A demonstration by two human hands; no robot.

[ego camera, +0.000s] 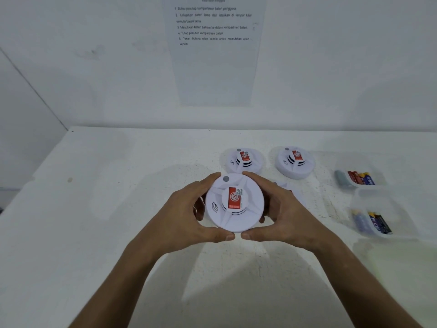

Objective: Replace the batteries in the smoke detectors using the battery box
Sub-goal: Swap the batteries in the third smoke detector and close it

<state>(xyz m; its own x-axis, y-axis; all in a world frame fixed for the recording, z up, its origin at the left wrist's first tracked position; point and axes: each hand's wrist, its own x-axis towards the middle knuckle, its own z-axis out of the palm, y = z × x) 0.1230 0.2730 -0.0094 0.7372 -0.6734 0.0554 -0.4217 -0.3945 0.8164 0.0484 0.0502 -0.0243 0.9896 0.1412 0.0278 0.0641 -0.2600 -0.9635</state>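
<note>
two hands, left hand [186, 209] and right hand [281, 209], curled around smoke detector [234, 202] above table [118, 185]. near box [380, 222] with batteries [378, 223], far box [359, 177] likewise. beyond, two detectors [244, 160].

Smooth white plastic with a soft sheen on the held smoke detector [234, 204], glossy red sticker [234, 198] at its middle. Same plastic on the two far detectors [243, 160] [295, 162]. Clear, faintly cloudy plastic for the battery box [380, 209] at right. Matt white tabletop [118, 197], scuffed and speckled. Thin matt paper sheet [214, 50] on the far wall.
</note>
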